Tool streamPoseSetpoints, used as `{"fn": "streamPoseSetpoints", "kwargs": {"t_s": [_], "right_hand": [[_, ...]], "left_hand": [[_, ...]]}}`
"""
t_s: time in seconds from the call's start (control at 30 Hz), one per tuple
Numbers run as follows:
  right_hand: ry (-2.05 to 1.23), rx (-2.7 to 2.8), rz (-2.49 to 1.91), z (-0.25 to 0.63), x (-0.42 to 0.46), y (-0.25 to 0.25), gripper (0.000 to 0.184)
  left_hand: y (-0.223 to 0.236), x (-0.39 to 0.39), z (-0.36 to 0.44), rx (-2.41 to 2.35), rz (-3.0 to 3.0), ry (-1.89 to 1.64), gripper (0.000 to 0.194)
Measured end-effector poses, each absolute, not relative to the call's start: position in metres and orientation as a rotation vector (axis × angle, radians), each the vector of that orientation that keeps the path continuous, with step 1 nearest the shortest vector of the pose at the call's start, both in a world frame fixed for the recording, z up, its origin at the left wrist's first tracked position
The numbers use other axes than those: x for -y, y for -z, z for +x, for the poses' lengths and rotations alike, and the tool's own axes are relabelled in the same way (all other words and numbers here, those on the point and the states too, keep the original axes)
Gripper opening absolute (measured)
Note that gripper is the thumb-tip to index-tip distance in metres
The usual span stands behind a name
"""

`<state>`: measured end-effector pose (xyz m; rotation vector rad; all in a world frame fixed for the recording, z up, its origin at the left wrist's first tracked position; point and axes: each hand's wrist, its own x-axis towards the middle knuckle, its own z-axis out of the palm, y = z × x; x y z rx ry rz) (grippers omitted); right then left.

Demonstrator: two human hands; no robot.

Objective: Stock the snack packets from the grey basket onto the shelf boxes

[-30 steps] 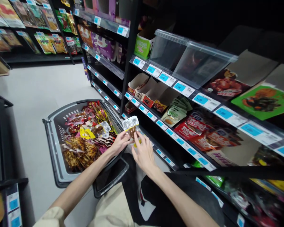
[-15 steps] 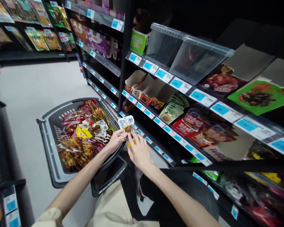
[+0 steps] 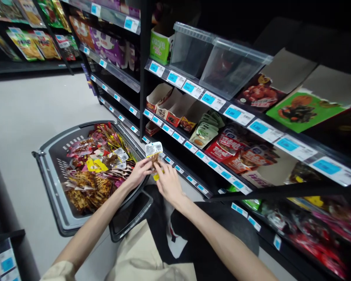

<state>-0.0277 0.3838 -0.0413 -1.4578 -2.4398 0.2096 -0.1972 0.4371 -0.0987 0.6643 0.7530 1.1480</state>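
Note:
Both hands hold a small clear snack packet (image 3: 154, 149) with brown food inside, its silver label side tilted up. My left hand (image 3: 139, 171) pinches the packet's left edge. On its right side, the fingers of my right hand (image 3: 169, 181) are pressed against the front and cover the lower part. To the left, a grey shopping basket (image 3: 51, 156) stands on the floor, heaped with packaged snacks. Similar silver-and-yellow packets (image 3: 119, 156) lie on top of the heap, and brown snack packs (image 3: 90, 191) fill the near end.
Along the right runs a black shelf with price tags (image 3: 234, 113). It carries clear plastic bins (image 3: 231, 66), open cartons (image 3: 175, 105), green pouches (image 3: 204, 130) and red pouches (image 3: 225, 144). Behind the basket, grey floor (image 3: 41, 101) reaches a far rack with hanging bags (image 3: 26, 43).
The view has shifted a little, so the shelf and basket sit further left. Both hands keep hold of the packet, which tipped back and now faces up more fully again.

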Motion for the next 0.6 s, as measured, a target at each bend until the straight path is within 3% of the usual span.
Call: {"fn": "streamPoseSetpoints", "kwargs": {"t_s": [0.13, 0.27, 0.4, 0.6], "right_hand": [[-0.527, 2.027, -1.28, -0.027, -0.388, 0.047, 0.058], [-1.064, 1.455, -1.21, -0.029, -0.398, 0.052, 0.041], [-1.437, 0.997, -1.205, -0.03, -0.405, 0.051, 0.051], [-1.467, 0.79, -1.309, -0.033, -0.402, 0.036, 0.058]], "left_hand": [[0.095, -0.438, -0.199, -0.699, 0.697, -1.19, 0.058], [0.09, -0.44, -0.2, -0.752, 0.805, -1.249, 0.04], [0.091, -0.44, -0.201, -0.815, 0.902, -1.2, 0.037], [0.1, -0.442, -0.211, -0.925, 0.891, -1.166, 0.048]]}}
